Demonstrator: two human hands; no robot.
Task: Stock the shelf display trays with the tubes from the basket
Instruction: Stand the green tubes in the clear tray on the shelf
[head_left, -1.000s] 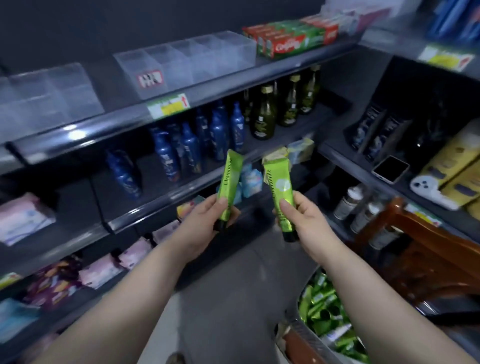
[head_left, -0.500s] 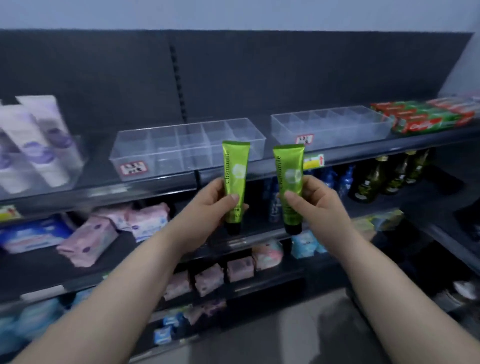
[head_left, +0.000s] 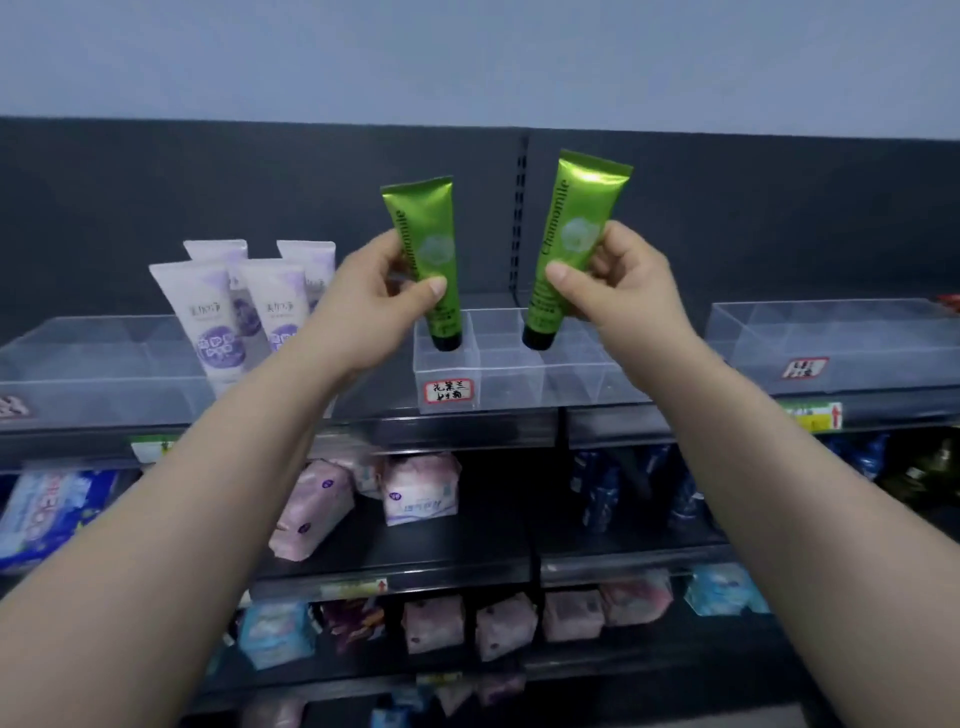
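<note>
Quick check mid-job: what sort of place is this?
Most likely a small shop's toiletries aisle: dark tiered shelves with price tags on their edges, a clear display tray bearing a handwritten label, and wrapped hygiene packs on the shelves below.

Left green tube (head_left: 422, 223) gripped by left hand (head_left: 371, 293), right green tube (head_left: 579, 208) pinched by right hand (head_left: 621, 283); both held roughly upright, black caps down (word "Chamomile" printed along each). Caps poised at clear divided tray (head_left: 519, 387) on top shelf (head_left: 467, 430), over separate compartments; contact with tray not discernible. Handwritten label (head_left: 449, 391) stuck on tray front. Purple-white tubes (head_left: 221, 322) stood in neighbouring tray (head_left: 78, 374) at left; another clear tray (head_left: 831, 343) seen at right
</note>
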